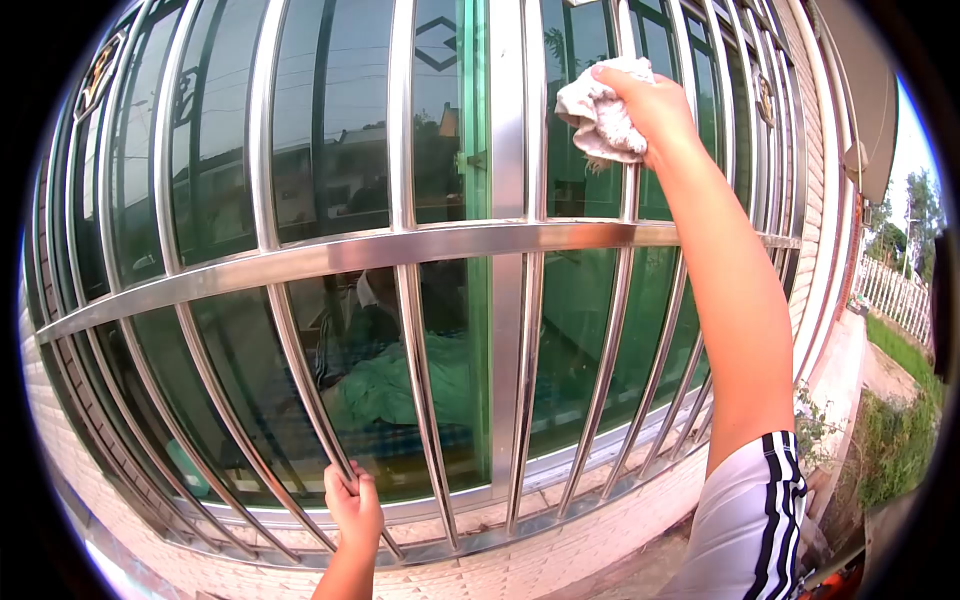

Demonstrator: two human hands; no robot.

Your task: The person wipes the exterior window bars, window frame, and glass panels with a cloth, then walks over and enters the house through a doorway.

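Note:
My right hand (662,108) is raised at the upper right, closed on a crumpled whitish cloth (603,112). The cloth is bunched around or against an upright metal bar (629,192); the exact contact is hidden behind it. Low down, my left hand (354,503) has its fingers wrapped round another upright bar (303,373) near its lower end. Both bars belong to a shiny metal window grille, whose wide crossbar (340,252) runs between my two hands. Behind the grille is a green-tinted glass window (340,110).
A tiled sill (480,515) lies below the window, with pale brick wall (250,572) beneath. Through the glass, green fabric (385,385) shows indoors. To the right are plants (895,440), a white fence (893,290) and a paved edge (838,375).

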